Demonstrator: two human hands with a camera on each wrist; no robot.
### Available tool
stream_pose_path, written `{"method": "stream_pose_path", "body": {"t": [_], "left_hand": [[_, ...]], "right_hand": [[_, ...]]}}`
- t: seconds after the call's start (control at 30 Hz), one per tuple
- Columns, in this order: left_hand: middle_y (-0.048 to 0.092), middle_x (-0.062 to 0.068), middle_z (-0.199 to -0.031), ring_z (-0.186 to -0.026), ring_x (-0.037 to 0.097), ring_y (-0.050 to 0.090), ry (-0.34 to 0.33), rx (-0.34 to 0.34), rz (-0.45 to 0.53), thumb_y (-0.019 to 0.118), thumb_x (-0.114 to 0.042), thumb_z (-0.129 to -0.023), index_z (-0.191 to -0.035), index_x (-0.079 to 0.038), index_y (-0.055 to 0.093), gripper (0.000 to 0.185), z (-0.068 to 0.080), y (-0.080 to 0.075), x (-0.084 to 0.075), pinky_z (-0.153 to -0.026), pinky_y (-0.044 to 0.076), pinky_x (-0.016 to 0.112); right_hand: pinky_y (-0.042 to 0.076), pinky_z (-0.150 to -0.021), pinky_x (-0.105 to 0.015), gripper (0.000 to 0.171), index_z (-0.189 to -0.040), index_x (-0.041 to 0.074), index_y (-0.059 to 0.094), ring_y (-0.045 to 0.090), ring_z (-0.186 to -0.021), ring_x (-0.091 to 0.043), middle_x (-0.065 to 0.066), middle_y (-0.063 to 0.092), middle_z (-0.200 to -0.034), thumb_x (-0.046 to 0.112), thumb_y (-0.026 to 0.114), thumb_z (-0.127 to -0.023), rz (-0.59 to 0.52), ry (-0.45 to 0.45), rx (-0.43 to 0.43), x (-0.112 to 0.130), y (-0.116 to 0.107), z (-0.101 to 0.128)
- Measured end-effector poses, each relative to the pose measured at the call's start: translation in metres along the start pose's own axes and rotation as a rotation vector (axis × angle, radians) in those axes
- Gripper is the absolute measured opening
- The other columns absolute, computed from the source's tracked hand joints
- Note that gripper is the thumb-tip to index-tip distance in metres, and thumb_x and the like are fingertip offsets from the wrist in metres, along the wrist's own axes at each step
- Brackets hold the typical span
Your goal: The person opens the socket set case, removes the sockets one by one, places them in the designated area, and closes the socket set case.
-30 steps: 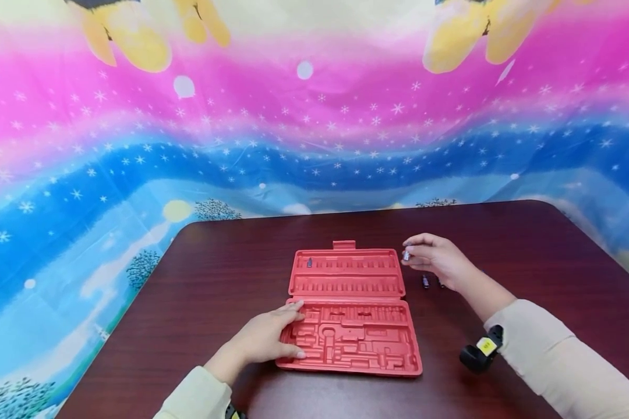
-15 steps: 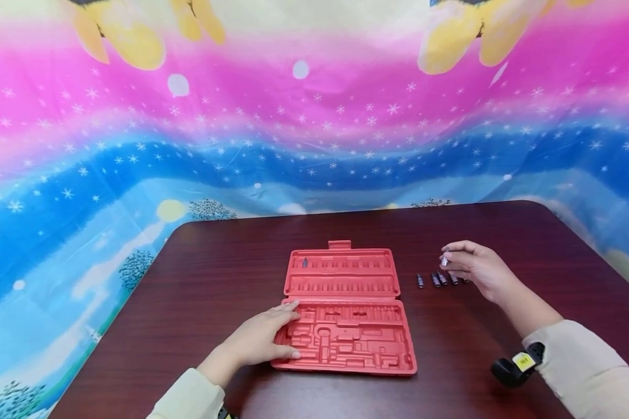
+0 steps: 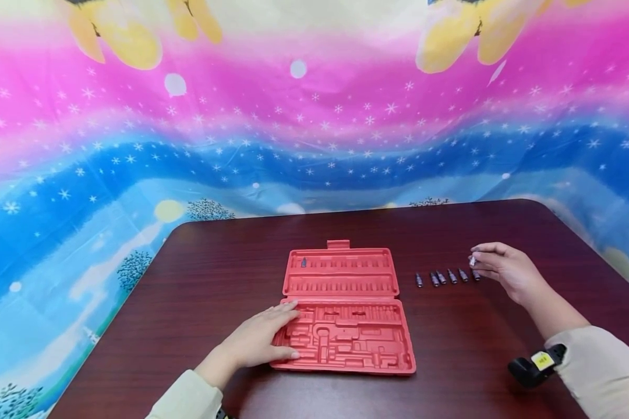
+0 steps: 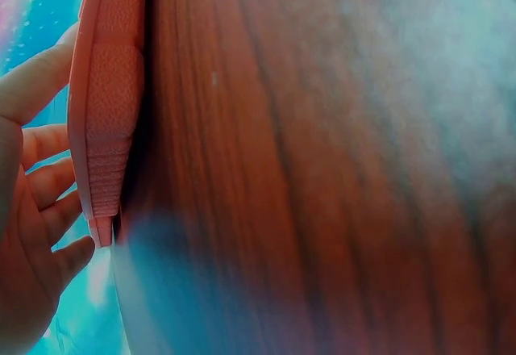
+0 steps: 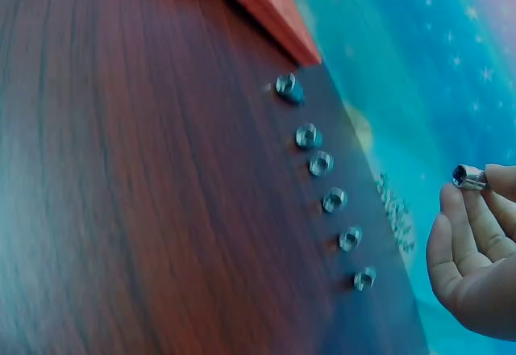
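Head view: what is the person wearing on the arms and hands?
Both hands, the left hand and the right hand, are bare, with no gloves or rings visible. Each arm has a long cream fabric sleeve reaching the wrist. A small black wrist device with a yellow label sits at the right cuff.

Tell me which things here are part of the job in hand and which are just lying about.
In hand:
- right hand pinching a small metal socket
- row of six sockets standing on the table
- open red tool case, left hand resting on its left edge
- one bit in the case's upper tray

Just there:
- starry backdrop cloth
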State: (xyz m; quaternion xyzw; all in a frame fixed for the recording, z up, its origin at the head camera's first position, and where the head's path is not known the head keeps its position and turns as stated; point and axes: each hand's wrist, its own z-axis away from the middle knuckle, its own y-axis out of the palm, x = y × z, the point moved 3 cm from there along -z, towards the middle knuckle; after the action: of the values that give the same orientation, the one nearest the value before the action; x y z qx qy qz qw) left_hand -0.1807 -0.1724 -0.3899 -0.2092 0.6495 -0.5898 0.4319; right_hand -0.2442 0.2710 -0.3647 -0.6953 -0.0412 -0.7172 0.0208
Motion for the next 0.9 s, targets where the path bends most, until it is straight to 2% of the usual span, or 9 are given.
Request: {"method": "stream_pose_path", "body": {"t": [0.3,0.43,0.5,0.67,0.77,0.9], "left_hand": [[0.03,0.004,-0.137,-0.124,0.019,0.026,0.005,-0.004,-0.001,0.057,-0.054,-0.073,-0.128,-0.012,0.043,0.07,0.001,0.0,0.001,-0.099,0.023,0.036],[0.029,0.004,-0.137,-0.124,0.019,0.026,0.003,-0.002,0.0,0.057,-0.054,-0.073,-0.128,-0.012,0.043,0.071,0.0,0.0,0.001,-0.099,0.023,0.036],[0.029,0.003,-0.137,-0.124,0.019,0.026,-0.001,0.0,0.0,0.056,-0.055,-0.072,-0.128,-0.012,0.043,0.071,0.0,0.0,0.001,-0.099,0.023,0.037],[0.029,0.003,-0.137,-0.124,0.019,0.027,-0.009,0.001,0.001,0.056,-0.055,-0.072,-0.128,-0.013,0.043,0.071,0.0,0.0,0.001,-0.099,0.024,0.038],[0.029,0.003,-0.137,-0.124,0.019,0.027,-0.011,0.001,0.001,0.057,-0.055,-0.072,-0.127,-0.013,0.043,0.071,0.0,0.0,0.0,-0.099,0.024,0.038],[0.029,0.003,-0.137,-0.124,0.02,0.027,-0.012,0.0,0.005,0.057,-0.054,-0.072,-0.127,-0.012,0.043,0.071,0.0,0.0,-0.001,-0.098,0.025,0.038]], "right_hand": [[0.048,-0.061,-0.019,0.007,-0.086,0.02,0.059,0.058,-0.069,-0.005,0.01,0.06,-0.076,0.015,0.055,-0.084,0.046,0.005,-0.048,-0.012,-0.025,-0.002],[0.047,-0.061,-0.019,0.005,-0.087,0.021,0.058,0.058,-0.07,-0.003,0.012,0.06,-0.076,0.018,0.055,-0.085,0.128,0.021,-0.059,-0.017,-0.035,-0.004],[0.047,-0.062,-0.019,0.006,-0.09,0.018,0.056,0.057,-0.071,-0.003,0.013,0.06,-0.076,0.021,0.054,-0.085,0.194,0.042,-0.07,-0.02,-0.039,-0.005],[0.048,-0.065,-0.021,0.028,-0.102,0.001,0.05,0.056,-0.072,0.0,0.015,0.057,-0.079,0.024,0.05,-0.087,0.36,0.098,-0.076,-0.026,-0.046,-0.007],[0.048,-0.065,-0.023,0.037,-0.108,-0.007,0.045,0.056,-0.073,0.0,0.011,0.056,-0.082,0.024,0.047,-0.088,0.428,0.116,-0.064,-0.029,-0.048,-0.008],[0.048,-0.066,-0.025,0.041,-0.11,-0.011,0.044,0.055,-0.073,-0.002,0.004,0.056,-0.085,0.024,0.048,-0.088,0.525,0.134,-0.055,-0.032,-0.049,-0.01]]}}
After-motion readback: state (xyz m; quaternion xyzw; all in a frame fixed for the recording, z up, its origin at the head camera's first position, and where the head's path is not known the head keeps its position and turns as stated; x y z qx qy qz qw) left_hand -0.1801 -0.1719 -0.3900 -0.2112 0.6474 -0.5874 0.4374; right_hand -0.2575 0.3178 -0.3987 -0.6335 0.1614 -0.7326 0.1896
